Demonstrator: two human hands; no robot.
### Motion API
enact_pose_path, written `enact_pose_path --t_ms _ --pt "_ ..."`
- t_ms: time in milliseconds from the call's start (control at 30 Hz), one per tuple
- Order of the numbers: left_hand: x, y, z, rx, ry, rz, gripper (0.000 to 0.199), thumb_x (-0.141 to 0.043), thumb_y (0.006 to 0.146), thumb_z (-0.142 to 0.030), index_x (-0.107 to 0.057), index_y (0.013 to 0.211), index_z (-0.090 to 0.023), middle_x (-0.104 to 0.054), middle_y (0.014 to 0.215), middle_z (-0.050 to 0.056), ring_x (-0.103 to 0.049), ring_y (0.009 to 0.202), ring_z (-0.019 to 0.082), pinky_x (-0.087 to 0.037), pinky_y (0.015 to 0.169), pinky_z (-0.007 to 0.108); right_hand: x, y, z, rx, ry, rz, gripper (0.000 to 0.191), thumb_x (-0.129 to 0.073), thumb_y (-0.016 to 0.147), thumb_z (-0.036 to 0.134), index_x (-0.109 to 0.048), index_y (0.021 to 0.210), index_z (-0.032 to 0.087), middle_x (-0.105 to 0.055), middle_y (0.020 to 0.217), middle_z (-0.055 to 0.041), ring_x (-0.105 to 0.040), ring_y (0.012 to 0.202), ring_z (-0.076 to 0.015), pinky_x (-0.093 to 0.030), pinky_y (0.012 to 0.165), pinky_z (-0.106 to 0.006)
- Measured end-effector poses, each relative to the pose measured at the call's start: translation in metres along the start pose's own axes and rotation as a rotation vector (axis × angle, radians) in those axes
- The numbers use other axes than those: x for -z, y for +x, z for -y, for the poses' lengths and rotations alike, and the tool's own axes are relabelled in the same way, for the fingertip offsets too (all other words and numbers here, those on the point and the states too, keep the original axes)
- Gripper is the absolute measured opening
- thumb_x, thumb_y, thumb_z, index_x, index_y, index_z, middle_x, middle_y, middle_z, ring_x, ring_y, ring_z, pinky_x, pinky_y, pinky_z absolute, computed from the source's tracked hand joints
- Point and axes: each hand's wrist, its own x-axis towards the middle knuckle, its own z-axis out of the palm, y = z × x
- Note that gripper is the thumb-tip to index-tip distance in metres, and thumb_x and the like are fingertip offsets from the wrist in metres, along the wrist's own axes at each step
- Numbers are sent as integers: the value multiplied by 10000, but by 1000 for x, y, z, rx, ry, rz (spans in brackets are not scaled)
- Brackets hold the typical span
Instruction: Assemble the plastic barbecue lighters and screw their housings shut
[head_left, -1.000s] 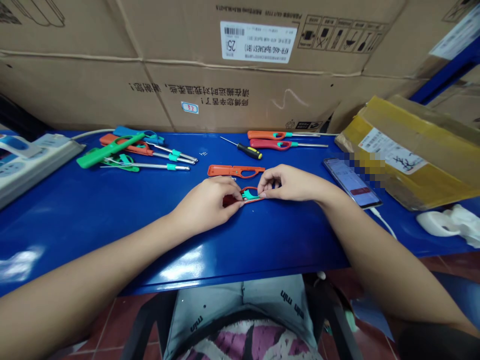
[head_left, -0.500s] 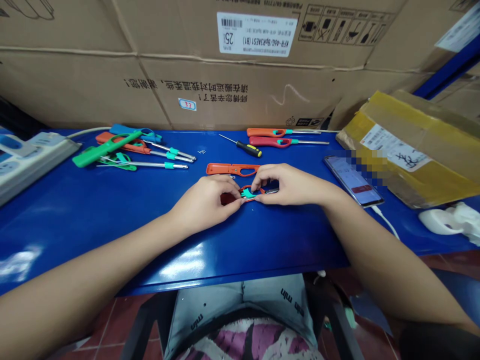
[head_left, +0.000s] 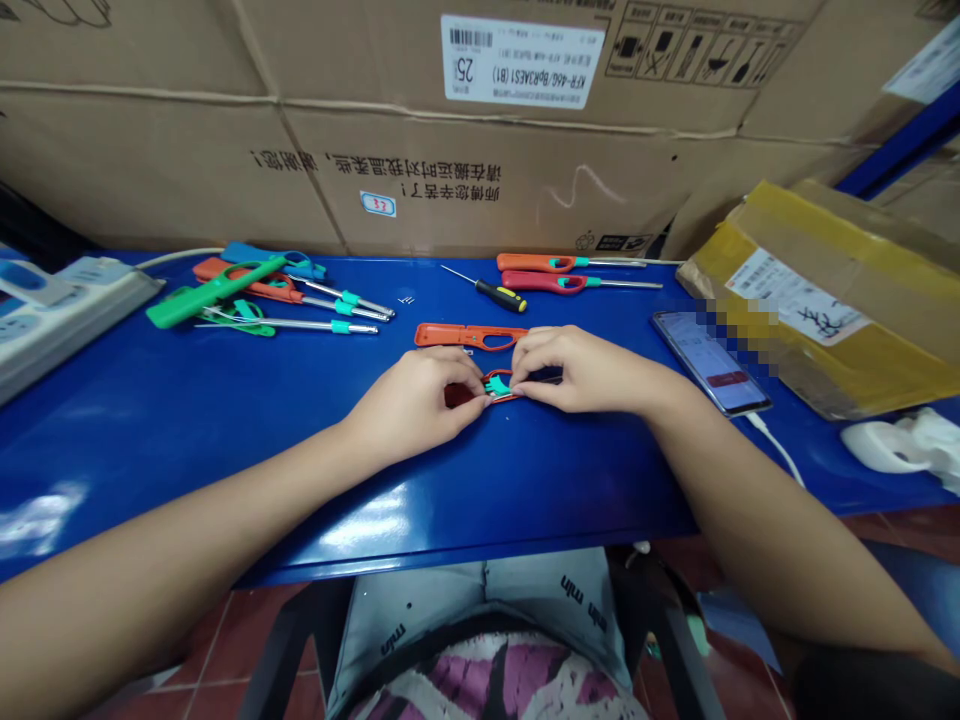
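Observation:
Between my hands lies an opened orange lighter shell (head_left: 499,376) with a teal trigger (head_left: 497,387) in it. My left hand (head_left: 420,405) pinches its left part, the thumb and fingertips close to the trigger. My right hand (head_left: 559,368) is closed at the other end, fingertips on the shell just right of the trigger; the fingers hide much of that side. Just behind my hands lies the other orange shell half (head_left: 457,335), its hollow side up. Behind it are a black and yellow screwdriver (head_left: 501,296) and several tiny screws (head_left: 406,299).
Lighters and lighter parts (head_left: 277,290) in green, orange and blue lie at the left by a power strip (head_left: 71,310). At the back are an orange lighter (head_left: 540,262) and a red lighter (head_left: 546,283). A phone (head_left: 709,362) and a taped carton (head_left: 817,300) are on the right.
My right fingertips have shifted slightly away from the teal trigger, which shows more now. My left hand keeps its pinch on the shell. The view has tilted a little.

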Motion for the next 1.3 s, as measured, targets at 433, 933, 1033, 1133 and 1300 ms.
enact_pose_path --t_ms 433,933,1033,1133,1300 --pt "-4 1 1 40 -45 -34 128 -702 850 -219 -734 733 -178 -743 853 44 -708 807 187 -554 773 305 0 -1 0 23 -53 30 142 -631 906 137 -756 865 189 -750 894 -61 -652 907 -208 -491 877 -349" --pt "-1 1 -1 119 -38 3 86 -698 849 -267 -699 849 -181 -731 848 9 -655 746 147 -478 697 251 0 1 3 -141 110 14 83 -698 885 208 -718 816 166 -721 880 -46 -649 822 -171 -474 778 -291" --pt "-3 2 0 131 -70 -8 107 -723 845 -285 -704 828 -180 -730 822 2 -640 706 132 -473 670 237 -1 1 4 -95 66 24 89 -671 895 169 -720 822 170 -718 878 -49 -646 846 -180 -476 798 -300" --pt "-3 3 2 145 -88 -11 134 -740 841 -305 -712 808 -179 -729 797 1 -626 672 125 -467 648 234 -1 1 4 -63 39 39 110 -646 918 173 -733 851 173 -729 888 -56 -650 874 -190 -480 831 -313" --pt "-2 3 2 150 -104 -8 177 -739 845 -341 -718 795 -173 -734 802 18 -646 702 141 -483 663 249 -1 1 2 -37 23 41 80 -678 903 192 -737 852 178 -736 881 -54 -647 877 -197 -482 830 -320"
